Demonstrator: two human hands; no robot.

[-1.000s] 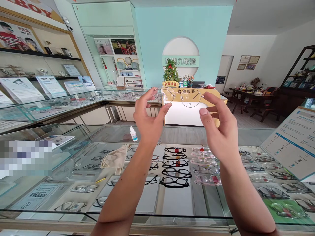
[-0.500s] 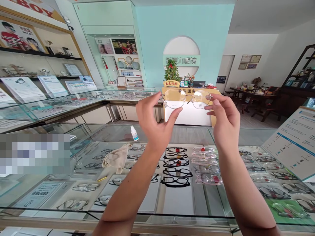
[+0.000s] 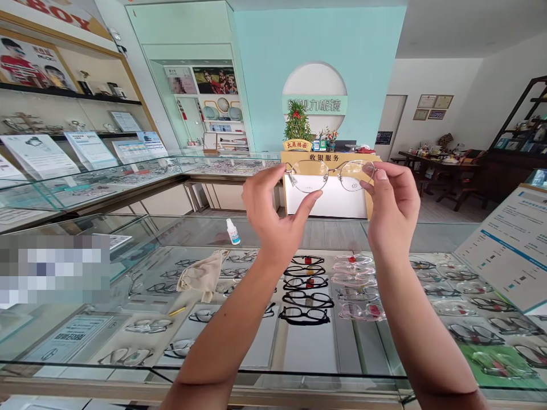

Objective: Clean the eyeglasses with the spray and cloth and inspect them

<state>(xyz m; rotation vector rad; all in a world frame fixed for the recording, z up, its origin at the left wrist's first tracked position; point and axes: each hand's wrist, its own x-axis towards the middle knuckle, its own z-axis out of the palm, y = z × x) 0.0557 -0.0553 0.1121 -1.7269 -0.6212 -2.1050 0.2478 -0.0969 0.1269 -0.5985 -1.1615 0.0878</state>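
Observation:
Thin-rimmed eyeglasses (image 3: 334,169) with clear lenses are held up in front of me, above the glass counter. My left hand (image 3: 273,208) grips their left side, with the thumb by the lower rim and the fingers at the outer corner. My right hand (image 3: 393,208) pinches the right side near the hinge, and a fingertip shows through the right lens. Small printed marks are visible on both lenses. The temples are mostly hidden by the lenses and hands.
On the glass display counter (image 3: 342,367) stand a white spray bottle (image 3: 233,232) and a beige cloth (image 3: 200,276). Rows of black-framed glasses (image 3: 305,315) lie below the glass. An information board (image 3: 508,245) leans at the right; a cashier desk (image 3: 325,199) stands beyond.
The eyeglasses have shifted slightly right and down, and now face me more squarely. Both hands moved with them, keeping hold of the two sides.

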